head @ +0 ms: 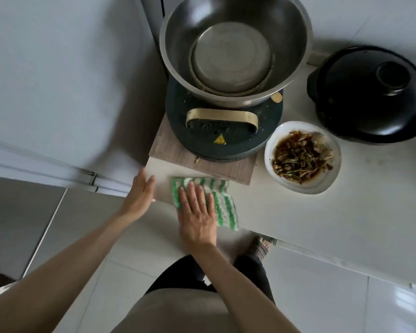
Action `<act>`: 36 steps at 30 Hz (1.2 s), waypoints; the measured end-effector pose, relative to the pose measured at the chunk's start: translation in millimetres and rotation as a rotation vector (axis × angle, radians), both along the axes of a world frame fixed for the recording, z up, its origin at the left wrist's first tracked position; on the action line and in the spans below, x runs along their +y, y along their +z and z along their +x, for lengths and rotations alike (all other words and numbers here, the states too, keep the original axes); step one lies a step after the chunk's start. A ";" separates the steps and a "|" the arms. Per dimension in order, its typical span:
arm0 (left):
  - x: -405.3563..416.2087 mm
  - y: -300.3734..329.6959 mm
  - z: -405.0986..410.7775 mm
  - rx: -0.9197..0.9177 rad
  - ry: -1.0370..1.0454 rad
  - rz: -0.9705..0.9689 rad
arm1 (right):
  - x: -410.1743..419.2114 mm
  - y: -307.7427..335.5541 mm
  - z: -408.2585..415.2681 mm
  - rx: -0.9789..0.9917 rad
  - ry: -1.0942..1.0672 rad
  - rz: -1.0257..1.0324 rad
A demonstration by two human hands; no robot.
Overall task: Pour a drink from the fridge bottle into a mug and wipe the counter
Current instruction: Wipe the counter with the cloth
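Green-white striped cloth [222, 205], kinda rumpled, flat on white counter [322, 212] just in front of wooden board [175, 150]. Right hand [197, 217] presses it, fingers straight. Left hand [139, 193] open-palmed at counter's left edge beside cloth.

One sign can be read: a small yellow warning sticker [219, 139] with a black triangle, just below the middle of the frame. Inside the triangle are wavy lines, the hot-surface symbol. It stands on the front edge of the dark round cooker [223, 131], just below its brass-coloured handle [222, 116]. Between the handle and the sticker the cooker's dark surface bears some raised marking, too blurred to read. No words, brand names or numbers can be read anywhere else in the frame.
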State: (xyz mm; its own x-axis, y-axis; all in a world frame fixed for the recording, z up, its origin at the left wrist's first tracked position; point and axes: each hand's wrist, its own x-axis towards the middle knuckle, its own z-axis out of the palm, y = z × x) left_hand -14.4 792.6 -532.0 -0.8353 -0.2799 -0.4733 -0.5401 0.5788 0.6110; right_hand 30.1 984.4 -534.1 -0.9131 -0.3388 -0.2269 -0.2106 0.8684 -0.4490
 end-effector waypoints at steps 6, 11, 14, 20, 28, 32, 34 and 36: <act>-24.3 3.7 -10.6 0.136 0.358 0.288 | -100.9 11.3 -64.7 -0.059 0.407 0.101; -17.5 2.3 0.9 -0.012 0.159 -0.066 | -40.7 3.3 -45.9 0.008 0.337 0.086; -7.1 -0.2 11.3 0.043 0.029 -0.057 | 51.2 -1.3 -25.5 -0.014 0.163 0.055; 7.1 -5.7 12.7 0.150 -0.026 -0.122 | 283.4 7.8 31.7 -0.068 -0.393 0.246; 16.7 -2.0 9.6 0.120 -0.002 -0.201 | 270.1 1.5 32.8 -0.098 -0.669 0.273; 7.8 0.1 9.5 0.145 -0.009 -0.180 | 178.5 11.9 27.4 -0.073 -0.376 0.126; 10.3 2.2 12.4 0.130 0.020 -0.164 | 115.1 13.1 21.4 -0.076 -0.144 0.044; 10.7 5.1 12.6 0.137 0.093 -0.138 | 51.3 15.3 1.8 -0.082 0.014 0.001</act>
